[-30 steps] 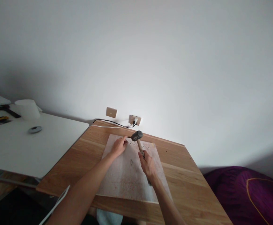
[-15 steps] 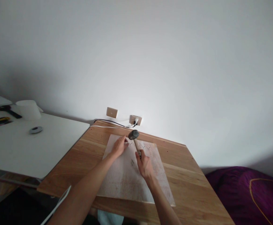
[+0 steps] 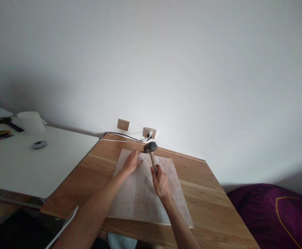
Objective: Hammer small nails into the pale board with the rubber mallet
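Observation:
My right hand (image 3: 161, 182) grips a hammer (image 3: 153, 159) by its wooden handle, the dark head raised above the far part of a pale wooden board (image 3: 132, 202). At the board's far left, my left hand (image 3: 131, 162) pinches a thin nail (image 3: 141, 159), partly hidden by the fingers. Other thin nails stand in the board along its far side, right of that hand. A few loose nails (image 3: 146, 180) lie near the board's middle, between my forearms.
The board rests on a wooden tabletop (image 3: 203, 200). Cables run to a wall socket (image 3: 149, 133) behind it. A white table (image 3: 63, 152) at left bears a paper roll (image 3: 31, 122), a tape roll (image 3: 39, 144) and tools. A purple beanbag-like thing (image 3: 260, 214) is at right.
The hammer head has shifted slightly right and up, away from my left hand. My left fingers have moved a little to the left, leaving more of the nails beside them visible.

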`<state>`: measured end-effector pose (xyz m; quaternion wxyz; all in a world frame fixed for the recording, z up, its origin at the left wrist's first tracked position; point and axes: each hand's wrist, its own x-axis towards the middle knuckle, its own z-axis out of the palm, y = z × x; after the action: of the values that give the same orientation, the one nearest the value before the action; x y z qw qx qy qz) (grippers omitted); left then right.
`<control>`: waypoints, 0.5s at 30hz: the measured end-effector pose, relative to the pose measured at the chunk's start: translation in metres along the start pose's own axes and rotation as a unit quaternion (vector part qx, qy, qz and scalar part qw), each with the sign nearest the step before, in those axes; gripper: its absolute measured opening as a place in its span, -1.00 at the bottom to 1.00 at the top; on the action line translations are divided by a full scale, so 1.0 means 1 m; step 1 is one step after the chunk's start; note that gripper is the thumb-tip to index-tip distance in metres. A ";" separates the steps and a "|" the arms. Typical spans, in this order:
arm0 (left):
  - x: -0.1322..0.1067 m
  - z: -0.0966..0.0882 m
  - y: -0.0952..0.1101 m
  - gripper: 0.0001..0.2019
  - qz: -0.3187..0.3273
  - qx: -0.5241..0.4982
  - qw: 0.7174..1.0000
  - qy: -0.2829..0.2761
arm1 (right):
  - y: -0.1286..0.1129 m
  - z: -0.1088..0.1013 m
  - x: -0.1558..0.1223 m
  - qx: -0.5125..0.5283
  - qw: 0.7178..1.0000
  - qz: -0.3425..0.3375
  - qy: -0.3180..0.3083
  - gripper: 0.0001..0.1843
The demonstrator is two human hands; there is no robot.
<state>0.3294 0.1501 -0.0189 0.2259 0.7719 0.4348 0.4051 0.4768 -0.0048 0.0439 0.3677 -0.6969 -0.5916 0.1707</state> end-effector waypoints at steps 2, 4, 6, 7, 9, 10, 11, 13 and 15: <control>0.000 0.000 0.000 -0.38 0.007 -0.001 1.000 0.005 | 0.001 0.005 0.002 -0.032 0.999 0.009 -0.015 -0.57; 0.000 -0.001 0.000 -0.35 0.011 -0.002 1.000 0.004 | 0.003 0.010 0.003 -0.061 0.997 0.027 -0.033 -0.61; 0.000 -0.001 0.000 -0.36 0.014 -0.003 1.000 0.001 | 0.006 0.014 0.002 -0.057 0.997 0.036 -0.028 -0.60; 0.001 -0.001 -0.001 -0.39 0.015 -0.003 1.000 -0.004 | 0.007 0.014 0.001 -0.044 0.998 0.035 -0.017 -0.57; 0.002 -0.001 -0.001 -0.49 0.017 -0.002 1.000 -0.018 | 0.008 0.011 -0.002 -0.012 0.999 0.032 0.009 -0.51; 0.003 -0.001 -0.001 -0.54 0.015 -0.001 1.000 -0.025 | 0.008 0.008 -0.003 0.001 0.999 0.030 0.017 -0.49; 0.003 -0.001 0.000 -0.58 0.010 0.000 1.000 -0.029 | 0.008 0.006 -0.004 0.008 0.999 0.030 0.022 -0.48; 0.004 -0.002 0.000 -0.64 -0.003 0.002 1.000 -0.027 | 0.010 0.002 -0.005 0.008 0.999 0.036 0.020 -0.47; 0.005 -0.002 0.001 -0.68 -0.013 0.000 1.000 -0.023 | 0.012 0.000 -0.006 -0.011 0.999 0.047 0.003 -0.47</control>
<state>0.3296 0.1535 -0.0149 0.2412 0.7750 0.4397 0.3845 0.4837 -0.0107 0.0336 0.3534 -0.7287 -0.5586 0.1791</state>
